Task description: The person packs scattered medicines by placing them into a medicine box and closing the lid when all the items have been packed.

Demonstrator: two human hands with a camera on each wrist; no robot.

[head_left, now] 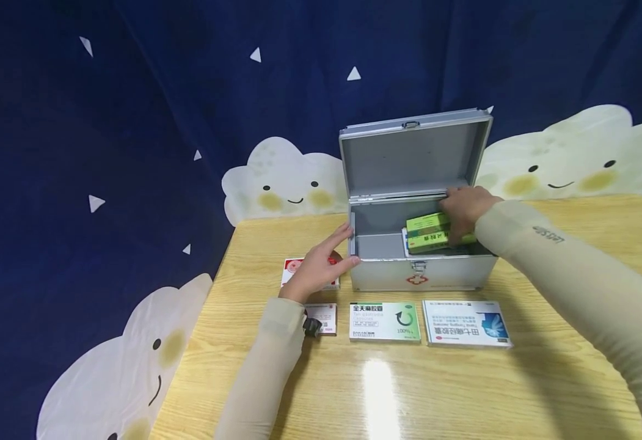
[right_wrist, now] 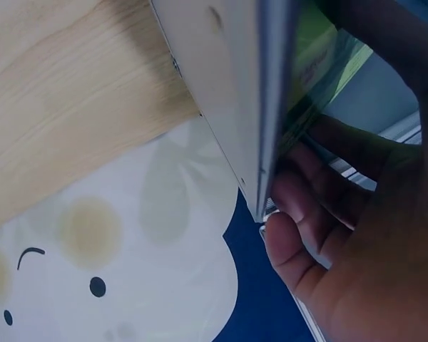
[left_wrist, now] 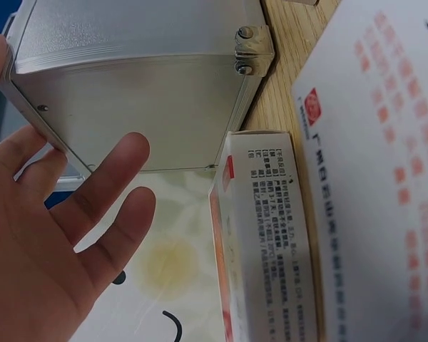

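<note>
A silver first-aid case (head_left: 378, 278) stands with its lid (head_left: 408, 156) raised; a red cross marks its front. My right hand (head_left: 466, 211) reaches inside at the right, thumb in front and fingers behind, gripping a green medicine box (head_left: 427, 242). Under the green box, a white and blue edge shows. In the right wrist view, the case's side wall (right_wrist: 221, 92) partly hides the green box. My left hand (head_left: 319, 267) touches the case's left rim, its fingers spread. In the left wrist view, that hand (left_wrist: 43, 242) holds nothing.
Before the case lie a green-and-white medicine box (head_left: 383, 322) and a blue-and-white one (head_left: 458, 324). Left of the case, a red-and-white box (head_left: 292, 267) and a small white box (head_left: 327, 316) are partly covered by my left arm. Behind the wooden table (head_left: 408, 391) hangs a dark blue curtain (head_left: 299, 79).
</note>
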